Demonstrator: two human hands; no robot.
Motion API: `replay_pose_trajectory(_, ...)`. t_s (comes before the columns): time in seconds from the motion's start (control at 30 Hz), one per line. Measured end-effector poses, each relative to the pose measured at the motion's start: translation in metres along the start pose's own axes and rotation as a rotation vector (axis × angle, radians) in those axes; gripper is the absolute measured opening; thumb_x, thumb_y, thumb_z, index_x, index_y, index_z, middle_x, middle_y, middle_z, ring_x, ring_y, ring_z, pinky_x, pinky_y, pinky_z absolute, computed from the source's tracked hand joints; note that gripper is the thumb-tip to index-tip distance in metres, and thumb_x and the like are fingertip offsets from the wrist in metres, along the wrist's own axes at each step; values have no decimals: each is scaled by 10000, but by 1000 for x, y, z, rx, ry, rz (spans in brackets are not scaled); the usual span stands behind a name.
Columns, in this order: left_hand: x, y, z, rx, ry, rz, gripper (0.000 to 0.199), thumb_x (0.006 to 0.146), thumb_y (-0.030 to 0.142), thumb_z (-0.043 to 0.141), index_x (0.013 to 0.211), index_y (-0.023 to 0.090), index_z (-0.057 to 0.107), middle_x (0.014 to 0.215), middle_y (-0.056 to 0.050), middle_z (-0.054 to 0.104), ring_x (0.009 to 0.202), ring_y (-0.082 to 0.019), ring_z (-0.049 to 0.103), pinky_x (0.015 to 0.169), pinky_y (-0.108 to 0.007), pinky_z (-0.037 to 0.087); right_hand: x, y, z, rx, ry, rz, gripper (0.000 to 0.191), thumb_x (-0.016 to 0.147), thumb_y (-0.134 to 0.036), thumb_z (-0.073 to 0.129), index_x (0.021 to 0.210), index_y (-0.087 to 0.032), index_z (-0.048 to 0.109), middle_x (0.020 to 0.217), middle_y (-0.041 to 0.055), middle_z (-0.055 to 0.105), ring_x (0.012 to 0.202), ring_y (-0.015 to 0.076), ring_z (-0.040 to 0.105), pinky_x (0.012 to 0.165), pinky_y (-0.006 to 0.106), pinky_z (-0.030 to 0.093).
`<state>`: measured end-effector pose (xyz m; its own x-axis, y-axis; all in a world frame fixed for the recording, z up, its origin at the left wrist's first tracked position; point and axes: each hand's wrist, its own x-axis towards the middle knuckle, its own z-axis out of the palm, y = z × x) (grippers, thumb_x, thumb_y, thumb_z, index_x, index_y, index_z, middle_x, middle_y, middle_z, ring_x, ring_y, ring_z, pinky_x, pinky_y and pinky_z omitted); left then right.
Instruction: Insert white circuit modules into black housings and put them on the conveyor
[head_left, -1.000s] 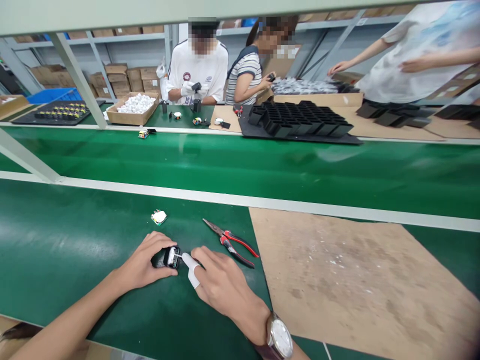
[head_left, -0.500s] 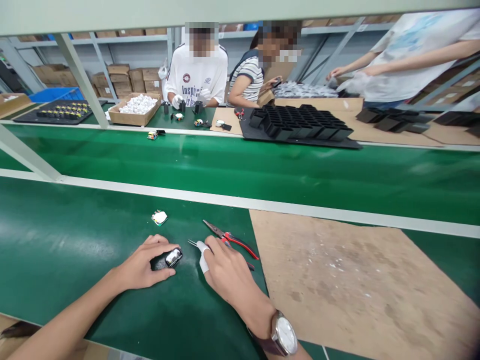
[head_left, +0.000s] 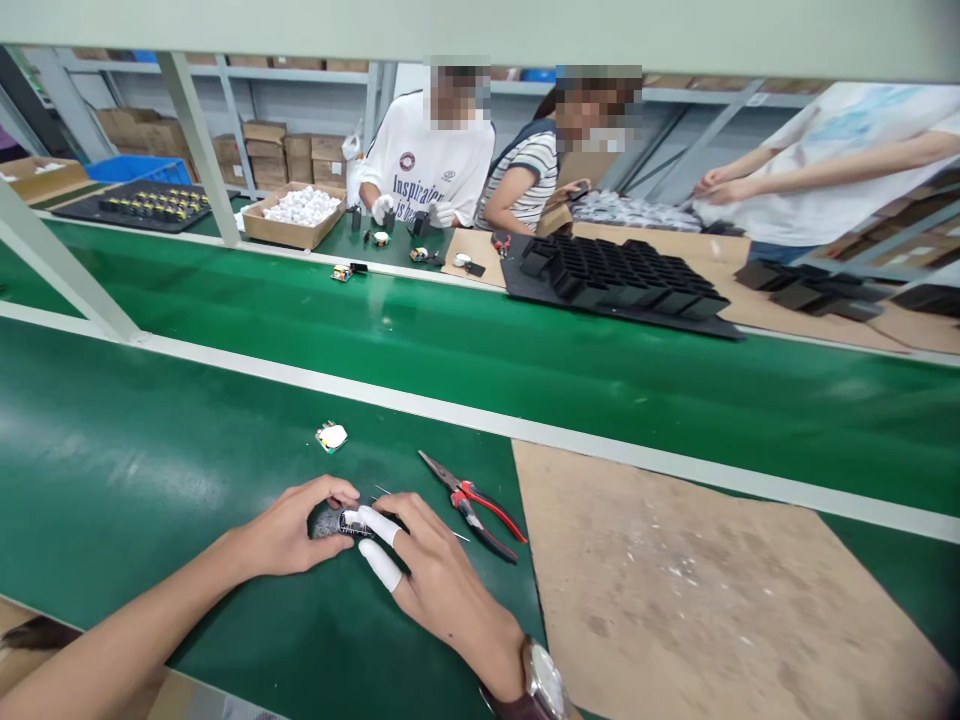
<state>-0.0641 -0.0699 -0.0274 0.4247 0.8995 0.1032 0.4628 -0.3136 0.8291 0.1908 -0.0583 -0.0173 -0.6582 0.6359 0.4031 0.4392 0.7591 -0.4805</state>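
Note:
A small black plastic housing [head_left: 351,533] with a circuit board and white parts inside stands between my hands on the green bench. My left hand [head_left: 304,520] grips it from the left, thumb in front and fingers behind. At its right side, my right hand [head_left: 427,560] pinches it with two fingertips in white finger cots. Thin metal tweezers [head_left: 463,537] pass beneath my right hand, showing on both sides of it; their middle is hidden. Just beyond lies a small circuit board [head_left: 331,436] with a white top. Pliers with red-and-black handles [head_left: 472,502] rest right of my right hand.
A stained cardboard sheet [head_left: 675,580] covers the bench on the right. Past a white rail [head_left: 315,385] runs a green belt [head_left: 420,330]. Across it, several people work near a box of white parts [head_left: 292,215] and a tray of black housings [head_left: 630,275].
My right hand has moved left onto the housing and no longer pinches the tweezers between its fingertips. The view has shifted, so the far side appears further right and lower.

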Motion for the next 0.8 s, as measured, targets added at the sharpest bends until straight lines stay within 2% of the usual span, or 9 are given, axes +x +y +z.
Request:
replay_pose_trajectory(0.23,1,1,0,-35,-7,-5,424,926,224,731,1311,278,562,1239,-29,735,1134,-211,717,1009,-335,540,2,3,5,-38,-22,-70,269,1012,-94,553,1247,-197,632,1263,138,641,1150,311,599,906,503,602)
replay_pose_trajectory(0.43,1,2,-1,-24,-2,-5,396,924,232,721,1292,266,579,1236,-41,729,1128,-219,719,998,-333,545,6,-6,3,58,-42,-15,373,1062,-128,493,1426,-202,528,1243,134,629,1091,264,610,909,462,611)
replay_pose_trajectory(0.6,1,4,-1,-23,-18,-8,397,922,212,710,1288,273,572,1234,-30,729,1146,-215,717,1008,-330,538,6,-8,5,-1,-93,8,327,1050,-107,464,1334,-191,603,1212,149,604,1083,283,616,901,491,607)
replay_pose_trajectory(0.8,-2,3,0,-6,-15,-18,364,932,224,710,1271,270,586,1257,-41,718,1161,-227,714,1019,-348,542,3,0,7,111,2,-18,333,1057,-185,582,1387,-232,580,1206,103,661,1045,249,664,877,432,616)
